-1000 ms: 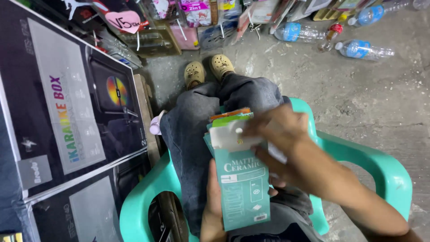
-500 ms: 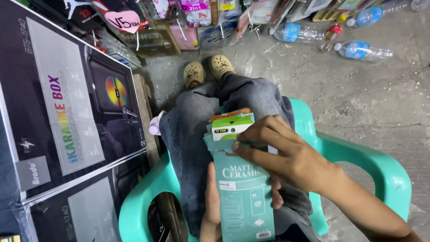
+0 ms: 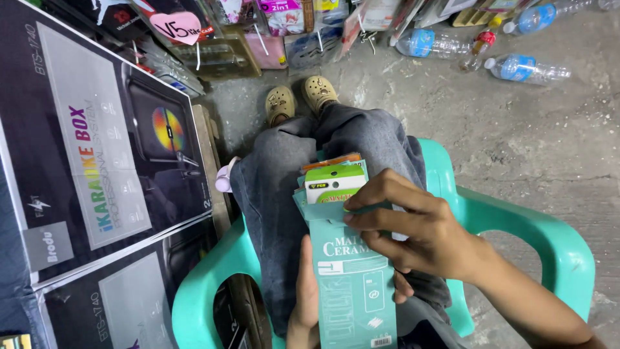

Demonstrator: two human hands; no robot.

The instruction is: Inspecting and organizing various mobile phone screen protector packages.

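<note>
I sit on a teal plastic chair [image 3: 555,252] with a stack of flat teal packets [image 3: 352,284] resting on my lap. My left hand [image 3: 303,304] holds the stack from below, thumb along its left edge. My right hand [image 3: 407,223] lies across the top of the front packet, fingers curled over its upper edge. Behind the front packet stick out a white-and-green packet [image 3: 332,184] and an orange one [image 3: 341,159]. My legs in grey jeans [image 3: 284,174] run forward to beige clogs [image 3: 300,97].
Large dark speaker boxes [image 3: 90,148] stand close on my left. Hanging packaged goods [image 3: 284,19] line the wall ahead. Several plastic water bottles [image 3: 526,68] lie on the concrete floor [image 3: 516,142] at the upper right.
My right hand has slid down from the top of the stack to lie across the front packet. The front packet has shifted lower, exposing more of the packets behind.
</note>
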